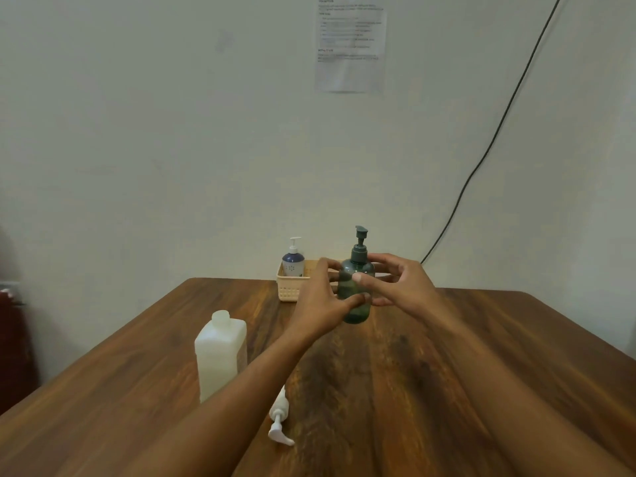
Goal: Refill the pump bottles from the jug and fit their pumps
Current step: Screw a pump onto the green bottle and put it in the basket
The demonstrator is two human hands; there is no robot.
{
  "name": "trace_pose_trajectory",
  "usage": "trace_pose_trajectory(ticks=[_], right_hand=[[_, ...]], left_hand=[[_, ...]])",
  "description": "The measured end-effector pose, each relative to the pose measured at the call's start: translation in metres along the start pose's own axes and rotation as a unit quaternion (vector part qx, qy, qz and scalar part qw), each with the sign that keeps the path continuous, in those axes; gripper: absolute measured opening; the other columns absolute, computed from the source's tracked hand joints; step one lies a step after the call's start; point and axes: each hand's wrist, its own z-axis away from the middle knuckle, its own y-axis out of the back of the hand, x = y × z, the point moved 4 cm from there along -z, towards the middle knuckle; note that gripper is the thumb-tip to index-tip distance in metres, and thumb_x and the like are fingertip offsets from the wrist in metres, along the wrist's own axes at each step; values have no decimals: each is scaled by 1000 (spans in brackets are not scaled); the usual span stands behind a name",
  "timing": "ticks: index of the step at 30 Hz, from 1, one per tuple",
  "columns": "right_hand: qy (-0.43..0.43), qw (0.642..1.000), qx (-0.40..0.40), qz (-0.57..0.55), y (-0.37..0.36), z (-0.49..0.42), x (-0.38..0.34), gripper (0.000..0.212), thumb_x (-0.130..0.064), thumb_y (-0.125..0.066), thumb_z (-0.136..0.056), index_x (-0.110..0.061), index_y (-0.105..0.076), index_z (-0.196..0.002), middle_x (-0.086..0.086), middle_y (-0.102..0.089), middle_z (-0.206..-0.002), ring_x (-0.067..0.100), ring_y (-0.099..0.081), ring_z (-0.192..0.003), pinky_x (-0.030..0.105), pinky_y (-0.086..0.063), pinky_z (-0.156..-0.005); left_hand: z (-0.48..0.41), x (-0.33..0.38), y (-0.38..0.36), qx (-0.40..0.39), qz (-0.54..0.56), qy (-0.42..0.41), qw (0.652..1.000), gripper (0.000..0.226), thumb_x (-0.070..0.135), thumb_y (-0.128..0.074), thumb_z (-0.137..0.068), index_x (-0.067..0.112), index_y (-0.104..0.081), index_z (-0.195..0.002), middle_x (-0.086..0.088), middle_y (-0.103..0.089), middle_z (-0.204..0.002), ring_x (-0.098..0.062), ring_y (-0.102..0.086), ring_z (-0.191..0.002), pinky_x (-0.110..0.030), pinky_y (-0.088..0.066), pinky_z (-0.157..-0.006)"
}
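A dark green translucent pump bottle (354,309) stands upright at the table's middle with its green pump (360,244) fitted on top. My left hand (318,299) wraps it from the left, thumb across the lower front. My right hand (401,282) holds it from the right, thumb on the upper body and fingers spread behind. A white square jug (220,356) stands uncapped to the near left. A loose white pump (279,420) lies on the table beside my left forearm, which hides part of it.
A beige slotted basket (288,291) sits at the table's far edge, holding a white and blue pump bottle (293,262) with its pump on. The wooden table (430,373) meets a pale wall, where a black cable (481,160) hangs.
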Motion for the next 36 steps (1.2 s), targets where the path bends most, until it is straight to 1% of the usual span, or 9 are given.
trace_pose_trajectory(ticks=[5,8,11,17,19,23,27,32,36], right_hand=[[-10,1000,25,3,13,-49,23,61,-31,-89,-83,-22,-67,-138,4,-69,-134,27,-69,-118,46,-67,-83],[-9,999,37,8,22,-79,38,61,-30,-89,-83,-20,-67,-139,4,-70,-135,28,-69,-120,48,-66,-85],[-12,999,44,9,28,-111,53,63,-31,-89,-83,-20,-67,-140,3,-69,-136,28,-70,-119,48,-66,-84],[-8,997,68,29,32,-172,79,63,-30,-93,-78,-25,-70,-136,-2,-71,-130,23,-71,-111,32,-67,-70],[-3,996,74,42,32,-193,89,63,-29,-94,-77,-24,-71,-135,-2,-71,-125,23,-72,-106,28,-65,-67],[1,994,76,74,26,-234,109,62,-27,-94,-77,-20,-71,-134,5,-73,-130,25,-71,-109,37,-67,-77],[-6,993,76,95,14,-265,136,59,-25,-95,-77,-19,-73,-131,7,-74,-127,25,-71,-108,35,-67,-78],[-18,988,78,128,0,-293,175,53,-28,-96,-75,-22,-75,-124,5,-76,-120,24,-72,-103,41,-66,-84],[-31,985,67,156,-10,-319,212,53,-27,-96,-74,-20,-77,-122,6,-77,-119,24,-73,-101,43,-64,-90]], left_hand=[[-49,-13,-30,13,-11,24,1000,67,32,-87,-78,27,-46,-131,1,-63,-135,-17,-66,-118,-17,-54,-80],[-79,-22,-44,19,-11,37,999,67,29,-85,-81,26,-46,-134,0,-62,-137,-18,-65,-119,-11,-46,-75],[-109,-30,-53,24,-28,38,999,67,28,-85,-81,21,-49,-137,-2,-63,-135,-20,-66,-117,-11,-46,-76],[-167,-56,-68,58,-94,50,993,67,29,-86,-80,16,-55,-138,-8,-61,-130,-23,-64,-113,-34,-57,-95],[-188,-67,-74,59,-128,50,989,66,31,-86,-79,15,-57,-136,-7,-62,-127,-23,-64,-111,-33,-55,-93],[-229,-92,-81,62,-177,61,980,62,31,-89,-76,15,-61,-129,-6,-66,-118,-18,-65,-98,-28,-53,-82],[-257,-122,-88,51,-226,74,970,55,32,-89,-76,15,-61,-120,-4,-68,-110,-13,-58,-84,-23,-45,-71],[-279,-161,-100,36,-257,107,960,48,30,-87,-78,14,-60,-114,-6,-66,-104,-17,-61,-84,-25,-47,-68],[-297,-194,-113,7,-277,123,953,48,25,-85,-80,12,-58,-117,-9,-65,-108,-24,-65,-92,-32,-56,-75]])
